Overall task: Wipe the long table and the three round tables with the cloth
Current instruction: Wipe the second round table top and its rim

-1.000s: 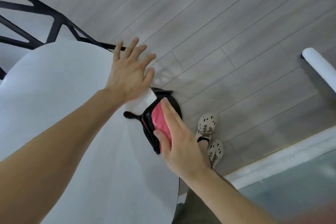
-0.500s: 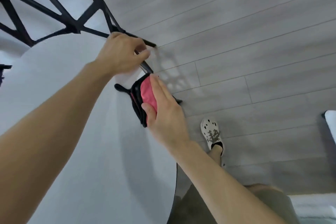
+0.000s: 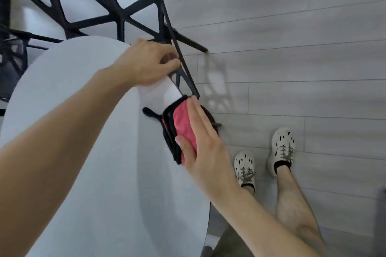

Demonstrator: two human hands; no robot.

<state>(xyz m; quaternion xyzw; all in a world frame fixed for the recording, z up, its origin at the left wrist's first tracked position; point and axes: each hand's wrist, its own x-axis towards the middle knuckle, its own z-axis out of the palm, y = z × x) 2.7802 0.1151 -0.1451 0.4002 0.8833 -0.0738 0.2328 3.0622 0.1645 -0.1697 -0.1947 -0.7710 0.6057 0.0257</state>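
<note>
Pressing pink cloth [image 3: 183, 125] onto edge of round white bench [image 3: 83, 110] with right grip [image 3: 204, 148], fingers straight. Clutching black chair frame [image 3: 117, 12] beside it with left grip [image 3: 148, 62], fingers curled round.

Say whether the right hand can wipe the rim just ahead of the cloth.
Probably not yet: the chair frame, gripped by the left hand, crosses the round table's rim right ahead of the cloth.

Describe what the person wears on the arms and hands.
The left arm and right arm are bare, with no sleeve in view. The left hand and right hand wear no gloves. No ring, watch or wristband shows.
</note>
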